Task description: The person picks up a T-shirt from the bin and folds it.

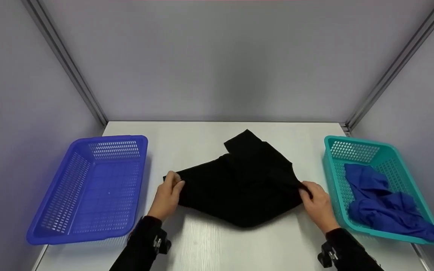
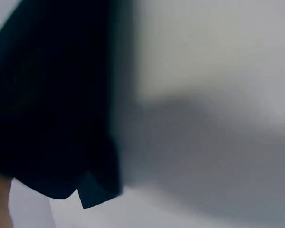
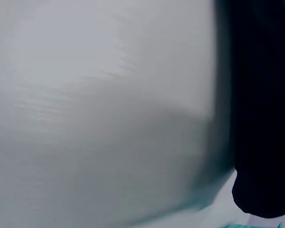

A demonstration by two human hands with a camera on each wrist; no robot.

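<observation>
A black garment hangs between the two hands, low over the white table. Its kind is unclear, since it is partly folded over itself, with one flap pointing toward the back. My left hand pinches its left edge between thumb and fingers. At the right edge, my right hand grips a gathered bit of the cloth. Dark garment cloth fills the left side of the left wrist view. In the right wrist view, the black cloth covers the right side, and the right hand does not show there.
On the left of the white table stands a blue plastic basket with nothing in it. A teal basket on the right holds a crumpled blue cloth, partly draped over its front rim. Grey panels enclose the back and sides.
</observation>
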